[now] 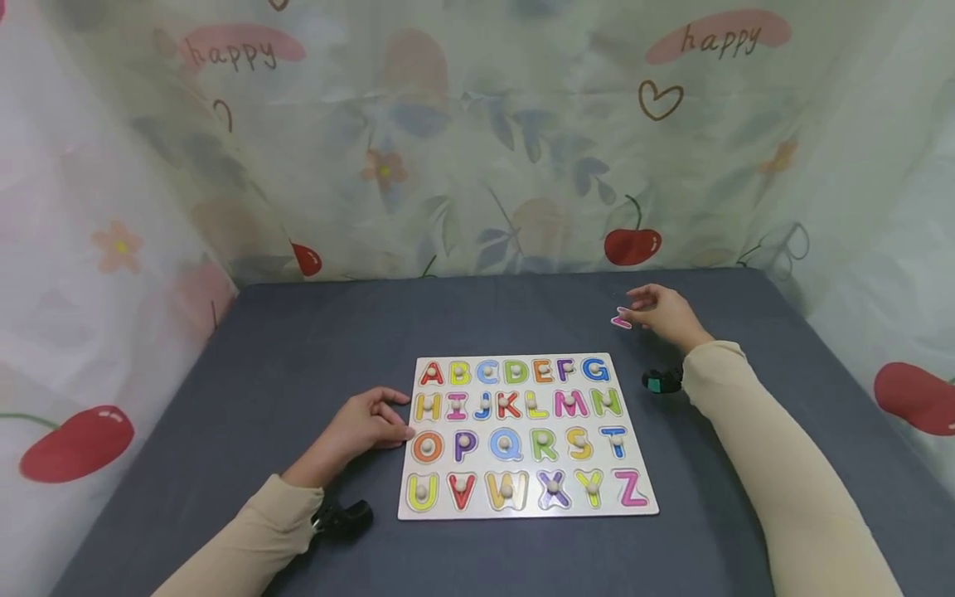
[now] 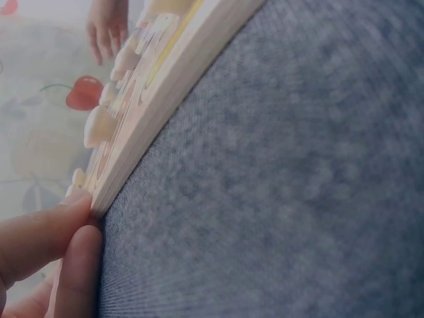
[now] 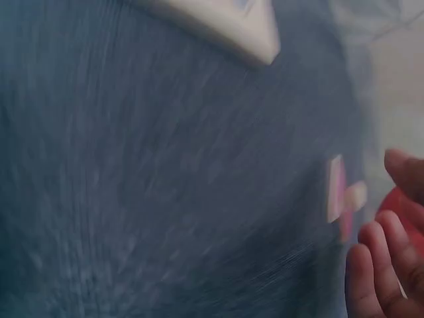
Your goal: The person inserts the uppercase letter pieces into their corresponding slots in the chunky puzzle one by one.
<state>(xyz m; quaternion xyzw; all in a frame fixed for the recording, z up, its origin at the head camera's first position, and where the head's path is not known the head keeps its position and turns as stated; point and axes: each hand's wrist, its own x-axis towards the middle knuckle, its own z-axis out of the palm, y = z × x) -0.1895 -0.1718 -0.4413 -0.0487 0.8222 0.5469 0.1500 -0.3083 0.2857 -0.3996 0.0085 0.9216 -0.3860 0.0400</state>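
Observation:
A wooden alphabet puzzle board (image 1: 477,423) lies on the dark cloth, with knobbed letter pieces in its recesses. The magenta Z recess (image 1: 634,488) at its lower right shows no knob. My left hand (image 1: 366,427) rests at the board's left edge, its fingertips touching the rim (image 2: 142,142) in the left wrist view. Beyond the board's far right corner, my right hand (image 1: 664,315) is beside a pink Z piece (image 1: 620,318). In the blurred right wrist view, that piece (image 3: 336,189) has its knob near the loosely bent fingers, with a gap between them.
Dark cloth (image 1: 321,340) covers the table around the board. A patterned curtain (image 1: 462,166) hangs behind and at both sides. Black wrist devices (image 1: 345,520) are under both forearms. The board's corner (image 3: 262,46) appears at the top of the right wrist view.

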